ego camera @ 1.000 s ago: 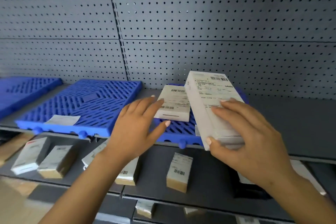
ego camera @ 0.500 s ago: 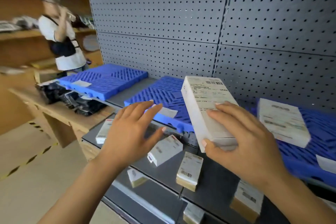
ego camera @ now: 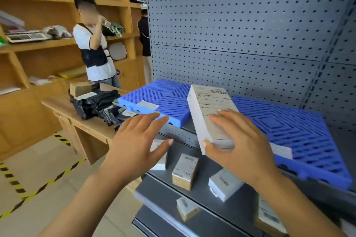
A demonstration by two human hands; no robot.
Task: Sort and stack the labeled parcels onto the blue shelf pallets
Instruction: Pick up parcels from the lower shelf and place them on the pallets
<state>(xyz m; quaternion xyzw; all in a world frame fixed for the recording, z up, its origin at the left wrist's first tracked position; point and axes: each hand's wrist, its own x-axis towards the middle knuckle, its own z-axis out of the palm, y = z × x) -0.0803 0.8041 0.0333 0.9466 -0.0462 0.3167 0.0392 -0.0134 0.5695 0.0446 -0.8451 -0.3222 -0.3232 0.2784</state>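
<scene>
My right hand (ego camera: 241, 146) grips a white labeled parcel (ego camera: 209, 109) by its near end, holding it tilted above the front of the shelf, between two blue pallets. The left blue pallet (ego camera: 163, 96) carries only a paper label (ego camera: 147, 105). The right blue pallet (ego camera: 292, 131) lies behind and to the right of the parcel. My left hand (ego camera: 137, 141) hovers empty with fingers spread, just left of the parcel and in front of the left pallet. Several small labeled boxes (ego camera: 185, 171) sit on the lower grey shelf (ego camera: 196, 190) beneath my hands.
A grey pegboard wall (ego camera: 240, 34) backs the shelves. To the left, a wooden desk (ego camera: 84, 121) holds black bags (ego camera: 96, 104) and a brown box. A person (ego camera: 94, 48) stands by wooden shelving. Yellow-black floor tape (ego camera: 28, 194) marks the floor.
The view has swung left along the shelf, past the pallet bearing a white parcel, to the two leftmost pallets. My right hand kept hold of the parcel; my left hand stayed open beside it.
</scene>
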